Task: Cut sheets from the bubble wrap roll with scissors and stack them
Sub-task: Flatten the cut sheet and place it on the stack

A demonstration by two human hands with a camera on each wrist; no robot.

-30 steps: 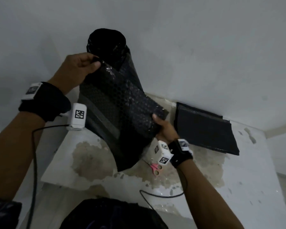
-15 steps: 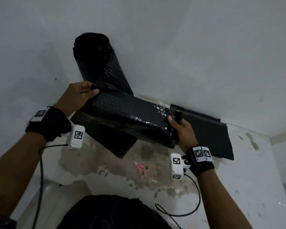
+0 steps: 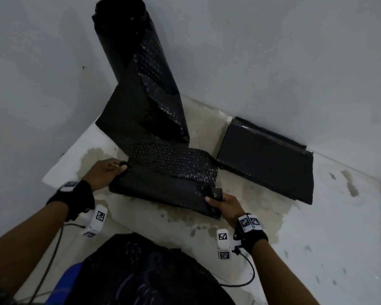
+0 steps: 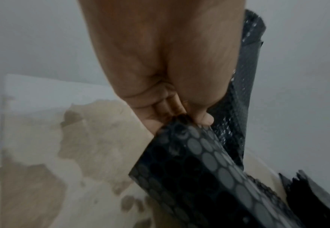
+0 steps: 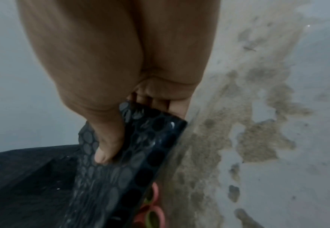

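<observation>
Head view: my left hand [image 3: 106,172] and right hand [image 3: 223,202] each pinch a corner of the wrap [image 3: 167,172].
Why: it's pulled taut off the roll [image 3: 141,69], flat for cutting.

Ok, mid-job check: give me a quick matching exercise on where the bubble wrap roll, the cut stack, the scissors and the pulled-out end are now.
Things:
1. bubble wrap roll
2. stack of cut sheets
3. pink scissors
4. pulled-out end of wrap

Places or states:
A. peeking out from under the wrap, seen from the right wrist
B. standing in the corner against the wall
C. pinched by left hand and right hand
D. lying flat, right of the roll

Pairs: 1-B, 2-D, 3-A, 4-C
</observation>
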